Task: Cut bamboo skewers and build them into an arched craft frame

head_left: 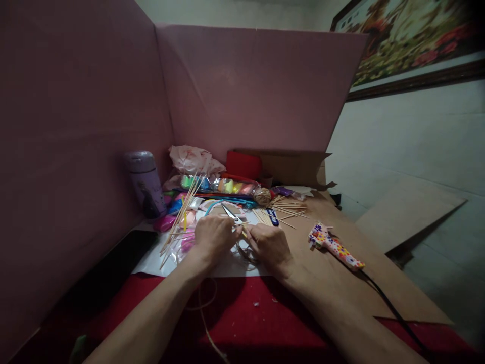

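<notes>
My left hand (214,235) is closed, its fingertips meeting those of my right hand over the white paper (223,268). What the left fingers hold is hidden. My right hand (270,248) is closed in a pinch, with a thin pale wooden stick (244,233) showing at its fingertips. Just beyond the hands lie scissors (230,212), blades pointing away, handles hidden behind the fingers. Loops of twine (247,257) rest beneath the right hand. A loose length of string (206,326) trails over the red cloth toward me.
Bamboo skewers (184,217) lean at the left, near bags of coloured clay (229,186). Shorter sticks (286,207) and a twine ball (262,195) lie behind. A purple bottle (146,184) stands left. At right, a flower-patterned glue gun (335,246) with its cord rests on cardboard (341,293).
</notes>
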`<action>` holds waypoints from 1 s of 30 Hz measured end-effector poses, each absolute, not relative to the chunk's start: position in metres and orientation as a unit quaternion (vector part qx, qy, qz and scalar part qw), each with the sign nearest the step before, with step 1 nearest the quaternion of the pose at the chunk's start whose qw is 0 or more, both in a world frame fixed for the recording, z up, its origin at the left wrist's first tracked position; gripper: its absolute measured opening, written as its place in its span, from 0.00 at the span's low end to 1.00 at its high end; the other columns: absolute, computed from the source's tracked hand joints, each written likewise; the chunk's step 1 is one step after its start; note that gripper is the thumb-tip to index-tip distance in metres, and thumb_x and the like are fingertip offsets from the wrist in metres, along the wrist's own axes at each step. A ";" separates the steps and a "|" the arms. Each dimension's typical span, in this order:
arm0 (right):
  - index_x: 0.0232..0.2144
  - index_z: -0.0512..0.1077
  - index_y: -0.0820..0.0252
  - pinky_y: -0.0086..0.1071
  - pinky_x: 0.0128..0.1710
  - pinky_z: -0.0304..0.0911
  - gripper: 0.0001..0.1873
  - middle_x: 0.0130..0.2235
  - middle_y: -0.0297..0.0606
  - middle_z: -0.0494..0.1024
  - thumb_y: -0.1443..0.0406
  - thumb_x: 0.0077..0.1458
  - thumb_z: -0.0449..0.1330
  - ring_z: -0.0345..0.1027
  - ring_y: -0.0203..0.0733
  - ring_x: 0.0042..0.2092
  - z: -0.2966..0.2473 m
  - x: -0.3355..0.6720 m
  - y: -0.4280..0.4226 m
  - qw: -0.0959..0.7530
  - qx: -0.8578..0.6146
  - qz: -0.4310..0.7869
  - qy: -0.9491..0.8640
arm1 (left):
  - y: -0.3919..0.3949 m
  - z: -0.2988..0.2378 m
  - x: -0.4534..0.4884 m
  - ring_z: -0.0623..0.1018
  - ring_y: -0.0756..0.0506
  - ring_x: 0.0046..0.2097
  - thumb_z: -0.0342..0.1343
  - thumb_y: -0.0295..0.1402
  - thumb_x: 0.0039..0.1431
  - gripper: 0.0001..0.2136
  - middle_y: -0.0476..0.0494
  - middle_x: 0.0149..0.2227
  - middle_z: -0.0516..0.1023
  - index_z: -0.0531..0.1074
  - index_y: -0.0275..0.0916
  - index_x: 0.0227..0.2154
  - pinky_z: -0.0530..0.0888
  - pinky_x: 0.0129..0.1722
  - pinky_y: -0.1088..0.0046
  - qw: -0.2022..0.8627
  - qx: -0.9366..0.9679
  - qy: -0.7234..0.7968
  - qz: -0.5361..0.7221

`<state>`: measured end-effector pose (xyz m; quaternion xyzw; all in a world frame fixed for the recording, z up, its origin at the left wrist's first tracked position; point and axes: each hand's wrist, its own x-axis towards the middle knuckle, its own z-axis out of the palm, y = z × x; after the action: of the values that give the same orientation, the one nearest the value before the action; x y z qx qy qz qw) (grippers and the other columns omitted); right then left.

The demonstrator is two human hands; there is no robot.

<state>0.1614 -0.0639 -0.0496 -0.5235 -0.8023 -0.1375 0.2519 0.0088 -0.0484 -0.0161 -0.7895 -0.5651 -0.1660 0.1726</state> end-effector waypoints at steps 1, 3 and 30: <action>0.28 0.74 0.61 0.30 0.28 0.48 0.16 0.27 0.39 0.75 0.64 0.60 0.49 0.67 0.37 0.29 -0.049 0.160 -0.064 0.244 -0.527 -0.142 -0.801 | -0.049 -0.016 0.010 0.76 0.40 0.29 0.47 0.47 0.55 0.20 0.35 0.27 0.77 0.78 0.38 0.28 0.64 0.28 0.68 0.170 -0.788 -0.568 -0.163; 0.28 0.73 0.61 0.30 0.27 0.48 0.13 0.28 0.39 0.76 0.66 0.58 0.51 0.67 0.37 0.29 -0.046 0.160 -0.064 0.249 -0.529 -0.134 -0.800 | -0.048 -0.016 0.009 0.76 0.41 0.29 0.49 0.47 0.54 0.19 0.35 0.26 0.77 0.78 0.38 0.27 0.63 0.28 0.69 0.160 -0.788 -0.571 -0.165; 0.36 0.74 0.62 0.37 0.34 0.51 0.14 0.37 0.50 0.71 0.74 0.54 0.50 0.63 0.47 0.37 -0.046 0.223 -0.018 0.245 -0.676 -0.242 -0.651 | -0.040 0.001 -0.009 0.67 0.49 0.24 0.51 0.41 0.56 0.14 0.46 0.21 0.72 0.70 0.39 0.22 0.54 0.25 0.73 0.070 -0.786 -0.513 -0.339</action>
<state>0.2233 -0.0183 -0.0457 -0.6764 -0.6512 -0.2419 0.2449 -0.0085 -0.0395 0.0009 -0.7858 -0.5126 -0.3389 0.0703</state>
